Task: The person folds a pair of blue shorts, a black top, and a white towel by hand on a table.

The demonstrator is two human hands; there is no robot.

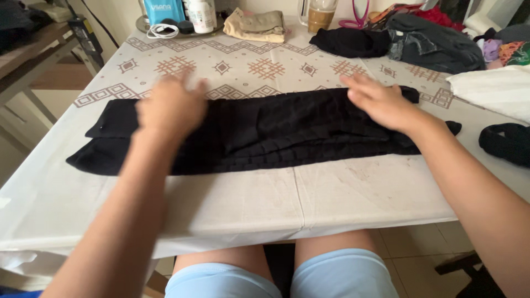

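Patterned tabletop [232, 66] carries a folded black garment [265, 132]; left hand [171, 107] and right hand [381, 102], grip released, should press flat, smoothing outward.

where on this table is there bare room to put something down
The widest free patch is the near strip of tablecloth, between the black garment and the table's front edge. A smaller one lies behind the garment, before the beige cloth. The far right is crowded with the clothes pile; left hand and right hand cover the garment.
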